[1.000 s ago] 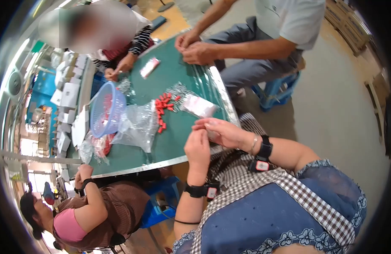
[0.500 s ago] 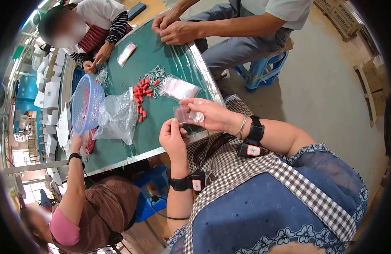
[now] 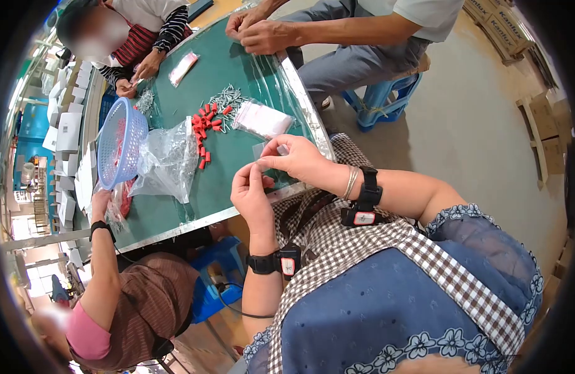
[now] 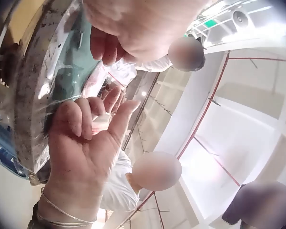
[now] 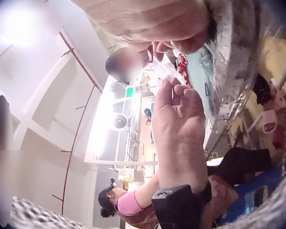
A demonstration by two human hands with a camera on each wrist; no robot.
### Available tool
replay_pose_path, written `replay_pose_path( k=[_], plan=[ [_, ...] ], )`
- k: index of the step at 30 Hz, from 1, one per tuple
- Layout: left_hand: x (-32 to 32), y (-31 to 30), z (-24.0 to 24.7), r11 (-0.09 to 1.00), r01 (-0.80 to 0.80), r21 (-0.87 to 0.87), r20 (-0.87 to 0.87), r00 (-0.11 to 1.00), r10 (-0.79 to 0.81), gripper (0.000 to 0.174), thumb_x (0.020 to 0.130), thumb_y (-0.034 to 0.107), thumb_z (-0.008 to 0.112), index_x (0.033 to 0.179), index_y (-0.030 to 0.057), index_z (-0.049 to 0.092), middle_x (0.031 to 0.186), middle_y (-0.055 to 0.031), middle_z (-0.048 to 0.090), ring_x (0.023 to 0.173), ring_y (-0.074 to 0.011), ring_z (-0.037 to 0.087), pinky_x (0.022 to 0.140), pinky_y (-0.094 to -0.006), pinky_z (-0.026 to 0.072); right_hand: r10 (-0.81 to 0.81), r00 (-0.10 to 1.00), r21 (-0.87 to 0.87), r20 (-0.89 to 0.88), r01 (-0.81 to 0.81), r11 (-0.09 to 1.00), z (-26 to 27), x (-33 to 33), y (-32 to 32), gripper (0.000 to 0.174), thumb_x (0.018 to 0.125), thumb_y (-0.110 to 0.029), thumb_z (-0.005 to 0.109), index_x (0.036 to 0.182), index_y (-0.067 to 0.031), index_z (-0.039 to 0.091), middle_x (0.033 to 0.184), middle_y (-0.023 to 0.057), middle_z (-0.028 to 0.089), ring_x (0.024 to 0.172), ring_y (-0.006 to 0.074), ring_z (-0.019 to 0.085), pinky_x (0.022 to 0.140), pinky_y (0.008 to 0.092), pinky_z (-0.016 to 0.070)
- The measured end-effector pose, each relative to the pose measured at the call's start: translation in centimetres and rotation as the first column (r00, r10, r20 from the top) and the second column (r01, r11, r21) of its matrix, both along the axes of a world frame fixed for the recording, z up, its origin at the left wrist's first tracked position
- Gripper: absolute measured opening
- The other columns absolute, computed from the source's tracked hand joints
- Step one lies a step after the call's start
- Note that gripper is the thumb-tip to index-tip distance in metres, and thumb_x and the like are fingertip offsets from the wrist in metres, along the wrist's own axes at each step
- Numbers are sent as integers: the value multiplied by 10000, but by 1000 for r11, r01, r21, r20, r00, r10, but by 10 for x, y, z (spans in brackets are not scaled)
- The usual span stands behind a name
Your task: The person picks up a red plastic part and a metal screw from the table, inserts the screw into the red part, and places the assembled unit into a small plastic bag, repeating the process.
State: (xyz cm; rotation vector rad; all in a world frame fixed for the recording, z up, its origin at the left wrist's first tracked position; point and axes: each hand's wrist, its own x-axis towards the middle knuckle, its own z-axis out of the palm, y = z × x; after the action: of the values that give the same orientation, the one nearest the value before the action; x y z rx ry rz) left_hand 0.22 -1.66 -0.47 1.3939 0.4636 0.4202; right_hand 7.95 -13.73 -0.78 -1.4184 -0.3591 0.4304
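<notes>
Fingers of the left hand and right hand are both pinching a small clear bag, held up between them right over the near edge of the worktop. Further out: red bits, a bigger bag and a blue basket.

I count one blue basket at nine o'clock on the table, one large clear bag, two filled packets near twelve, one small empty packet at five, and red plugs too bunched to count.
</notes>
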Motion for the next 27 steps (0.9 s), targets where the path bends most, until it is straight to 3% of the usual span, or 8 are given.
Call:
replay_pose_path(
  k=[2, 9, 11, 13, 17, 20, 23, 27],
  plan=[
    [-5, 0, -2, 999, 28, 19, 22, 999, -28, 124, 953, 107, 607, 988, -9, 629, 826, -39, 641, 617, -78, 572, 560, -219, 482, 37, 961, -9, -275, -41, 999, 14, 0, -4, 264, 848, -232, 749, 992, -45, 631, 783, -8, 595, 546, 48, 486, 446, 196, 382],
    [-10, 4, -6, 996, -26, -83, 71, 997, 32, 130, 960, 118, 598, 992, -5, 625, 820, -40, 635, 642, -81, 577, 600, -225, 487, -32, 960, 15, -276, 38, 999, 14, -2, -5, 278, 850, -238, 748, 980, -35, 611, 806, 18, 599, 556, 61, 524, 439, 204, 434],
    [-10, 3, -7, 994, -21, -109, 95, 995, 31, 131, 962, 118, 595, 989, -7, 624, 820, -43, 634, 648, -83, 578, 608, -227, 488, 107, 958, -43, -268, -123, 992, 16, 0, -6, 259, 862, -230, 736, 965, -25, 616, 823, 21, 602, 570, 65, 545, 443, 206, 447],
    [-11, 3, -8, 999, 19, 44, 24, 1000, -20, 149, 970, 116, 578, 1015, -19, 625, 815, -45, 637, 648, -88, 582, 613, -223, 485, 117, 954, -46, -275, -134, 990, 14, -1, -6, 243, 871, -224, 725, 958, -22, 621, 831, 20, 603, 576, 67, 549, 445, 210, 453],
    [-5, 21, -15, 995, 69, 66, -24, 997, -68, 181, 974, 100, 553, 1078, -32, 624, 931, -75, 643, 742, -116, 606, 672, -241, 501, 101, 944, -34, -315, -118, 992, 12, 0, -7, 201, 897, -201, 691, 924, -11, 629, 847, 21, 608, 603, 75, 559, 463, 230, 488],
    [9, 62, -14, 691, -56, 721, 110, 993, -34, 229, 966, 67, 525, 1158, -23, 612, 1222, -121, 574, 1042, -197, 590, 913, -311, 473, 116, 952, 15, -283, -117, 993, 1, 0, -7, 197, 906, -189, 676, 943, -4, 621, 905, 51, 627, 650, 90, 578, 499, 246, 526],
    [7, 80, -10, 784, -98, 613, 165, 986, -5, 214, 953, 53, 544, 1143, -14, 616, 1194, -123, 599, 1052, -210, 594, 933, -318, 461, 151, 949, 20, -276, -152, 988, -2, 4, -7, 185, 926, -172, 646, 973, 4, 611, 1081, 102, 612, 755, 108, 595, 553, 262, 563],
    [-24, 78, -18, 656, -45, 753, 58, 998, 2, 224, 919, 33, 584, 1136, -14, 616, 1153, -118, 620, 1028, -211, 600, 909, -306, 465, 153, 937, 49, -315, -145, 988, -4, 2, -7, 171, 939, -163, 624, 967, 5, 608, 1153, 108, 590, 824, 109, 597, 570, 260, 571]
  ],
)
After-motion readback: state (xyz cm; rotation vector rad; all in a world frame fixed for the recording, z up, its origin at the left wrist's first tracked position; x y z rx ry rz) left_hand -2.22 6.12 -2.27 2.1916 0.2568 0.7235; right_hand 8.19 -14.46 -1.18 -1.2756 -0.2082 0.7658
